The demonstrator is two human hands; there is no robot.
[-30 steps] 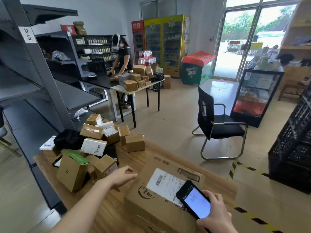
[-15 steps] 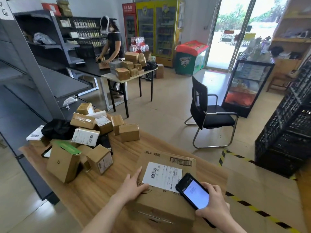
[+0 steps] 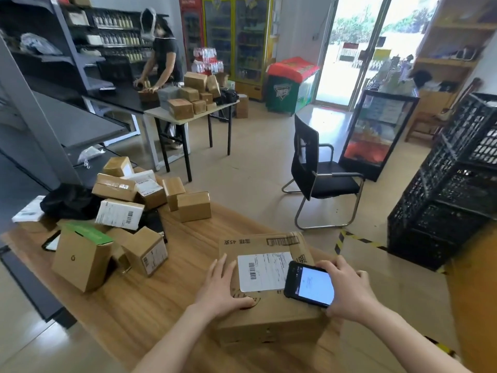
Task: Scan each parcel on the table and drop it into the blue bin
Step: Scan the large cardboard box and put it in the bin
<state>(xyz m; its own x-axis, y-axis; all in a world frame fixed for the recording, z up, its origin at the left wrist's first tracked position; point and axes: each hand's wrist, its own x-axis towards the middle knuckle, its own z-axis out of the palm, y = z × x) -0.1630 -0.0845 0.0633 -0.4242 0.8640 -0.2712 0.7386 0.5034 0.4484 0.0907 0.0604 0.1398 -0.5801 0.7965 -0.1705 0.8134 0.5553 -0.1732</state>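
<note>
The big parcel (image 3: 269, 313) sat near-centre on the counter (image 3: 161, 305), label (image 3: 265, 270) up so it could be read. The left hand (image 3: 223, 289) lay flat on top, fingers straight, probably steadying it. The right hand (image 3: 347, 289) had fingers wrapped round the phone (image 3: 309, 288) over the label's right edge (mid-scan, I'd guess). The other parcels (image 3: 121, 216) were piled far left, no blue bin visible.

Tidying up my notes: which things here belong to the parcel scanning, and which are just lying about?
Job: large parcel, shipping label, phone, parcel pile.
Lying about: black chair, black crates, display case, green cooler.
</note>
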